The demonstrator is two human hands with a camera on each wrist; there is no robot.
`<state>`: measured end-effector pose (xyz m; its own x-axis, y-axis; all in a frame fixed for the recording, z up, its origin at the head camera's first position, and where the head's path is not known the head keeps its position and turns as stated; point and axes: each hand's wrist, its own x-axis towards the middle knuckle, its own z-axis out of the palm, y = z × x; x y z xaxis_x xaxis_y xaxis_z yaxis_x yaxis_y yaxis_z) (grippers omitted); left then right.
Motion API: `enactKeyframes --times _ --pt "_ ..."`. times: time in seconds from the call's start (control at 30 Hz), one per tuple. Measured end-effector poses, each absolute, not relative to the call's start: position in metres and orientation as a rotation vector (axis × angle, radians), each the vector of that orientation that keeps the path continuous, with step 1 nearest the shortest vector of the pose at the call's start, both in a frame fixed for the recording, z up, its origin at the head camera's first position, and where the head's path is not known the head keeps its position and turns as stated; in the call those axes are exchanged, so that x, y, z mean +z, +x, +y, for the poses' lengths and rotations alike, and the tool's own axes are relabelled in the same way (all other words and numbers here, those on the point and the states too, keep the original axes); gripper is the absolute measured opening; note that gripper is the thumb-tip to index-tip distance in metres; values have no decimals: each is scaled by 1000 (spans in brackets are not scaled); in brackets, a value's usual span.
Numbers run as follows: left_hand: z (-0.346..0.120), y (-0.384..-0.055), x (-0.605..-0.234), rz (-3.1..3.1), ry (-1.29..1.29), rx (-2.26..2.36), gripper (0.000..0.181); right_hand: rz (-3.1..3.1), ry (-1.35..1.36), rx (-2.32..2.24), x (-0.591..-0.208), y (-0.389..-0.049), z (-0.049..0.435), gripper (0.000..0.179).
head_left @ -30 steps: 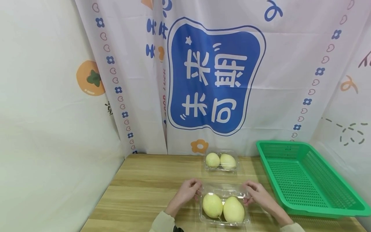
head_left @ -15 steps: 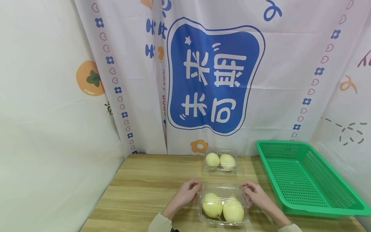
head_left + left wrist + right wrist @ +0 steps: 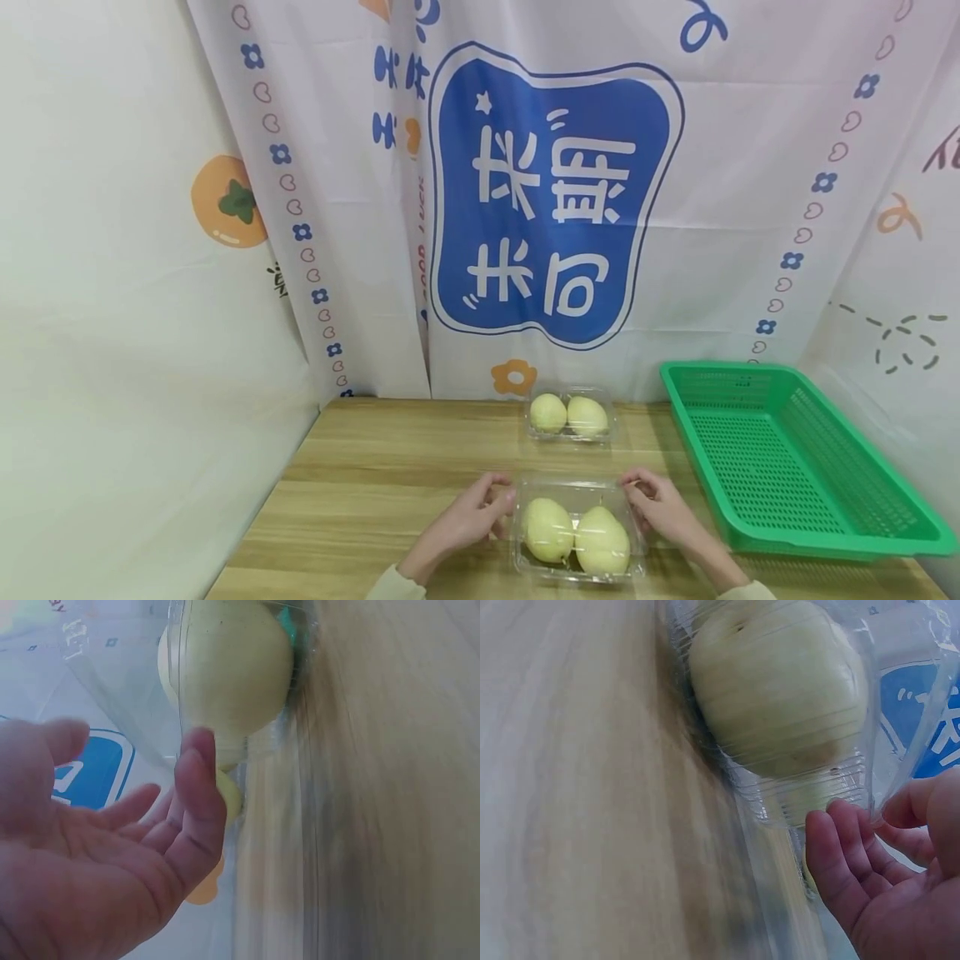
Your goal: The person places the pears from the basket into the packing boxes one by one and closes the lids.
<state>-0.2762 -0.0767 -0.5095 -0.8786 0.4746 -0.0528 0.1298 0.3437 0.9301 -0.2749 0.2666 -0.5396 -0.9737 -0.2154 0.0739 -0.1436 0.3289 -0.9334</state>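
A clear plastic clamshell box (image 3: 542, 575) sits on the table in front of me, with two pale yellow pears, a left pear (image 3: 548, 531) and a right pear (image 3: 602, 540), inside. Its transparent lid (image 3: 120, 682) is tilted up from the rim in the left wrist view. At the box's left side is my left hand (image 3: 471, 512), fingertips right at the plastic, thumb spread away from the bent fingers. My right hand (image 3: 662, 507) pinches the far right corner of the box between thumb and fingers (image 3: 844, 847).
Behind it, near the curtain (image 3: 705, 275), stands a second clear box (image 3: 534, 433) with two pears. A large green plastic basket (image 3: 840, 546) occupies the right side of the wooden table (image 3: 360, 467).
The clear lid has swung down toward me over the pears. My left hand has shifted slightly left and its thumb has come off the corner; the right hand has moved slightly left.
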Motion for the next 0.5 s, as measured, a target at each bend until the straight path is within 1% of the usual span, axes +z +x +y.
enactKeyframes --times 0.27,0.5 --pt "-84 -270 -508 2197 614 1477 67 2570 -344 -1770 -543 -275 264 25" --pt "-85 -262 -510 2148 718 1403 84 2586 -332 -1757 -546 -273 262 24"
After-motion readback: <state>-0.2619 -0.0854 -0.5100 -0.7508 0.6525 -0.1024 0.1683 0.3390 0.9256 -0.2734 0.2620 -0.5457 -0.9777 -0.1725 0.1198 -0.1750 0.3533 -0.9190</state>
